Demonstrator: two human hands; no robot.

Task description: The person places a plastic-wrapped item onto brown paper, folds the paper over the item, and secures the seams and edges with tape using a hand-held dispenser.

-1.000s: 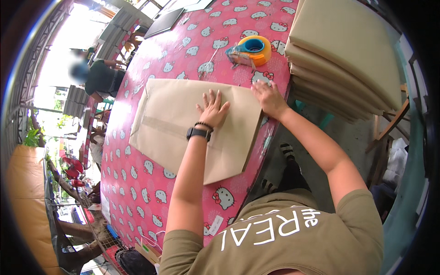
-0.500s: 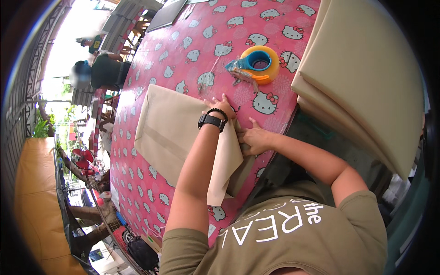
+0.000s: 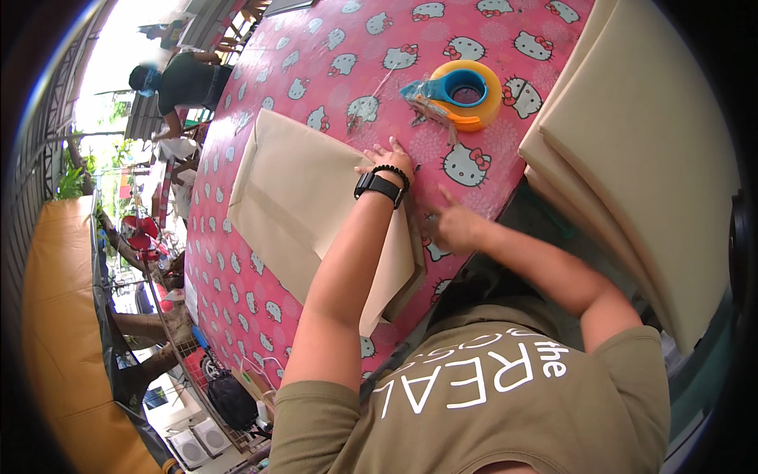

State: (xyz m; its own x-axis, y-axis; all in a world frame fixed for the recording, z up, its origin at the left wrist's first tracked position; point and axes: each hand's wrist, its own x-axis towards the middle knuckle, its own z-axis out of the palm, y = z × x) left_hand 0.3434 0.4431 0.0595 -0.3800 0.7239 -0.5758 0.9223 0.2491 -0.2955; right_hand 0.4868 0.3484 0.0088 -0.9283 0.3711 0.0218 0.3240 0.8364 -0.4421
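A large beige paper piece [image 3: 296,186], folded like a bag or envelope, lies on the pink tablecloth. Its near end stands up in a loose, creased flap [image 3: 395,272]. My left hand [image 3: 392,160], with a black watch and a beaded bracelet at the wrist, rests flat on the paper's right edge, fingers spread. Just right of that edge, my right hand [image 3: 459,227] hovers or lies over the tablecloth, smeared by motion. Its fingers look apart, with nothing visible between them. Beyond both hands sits a yellow and blue tape dispenser [image 3: 485,99] with tape scraps stuck near its blade.
On the right rises a thick stack of folded beige paper sheets [image 3: 632,150]. The pink patterned tablecloth [image 3: 426,47] covers the table. A dark flat object [image 3: 286,7] lies at its far edge. Another person [image 3: 185,83] is bent over in the background at left.
My right hand has come away from the paper's edge and shifted slightly right. The left hand still presses the paper. The whole view has shifted a little.
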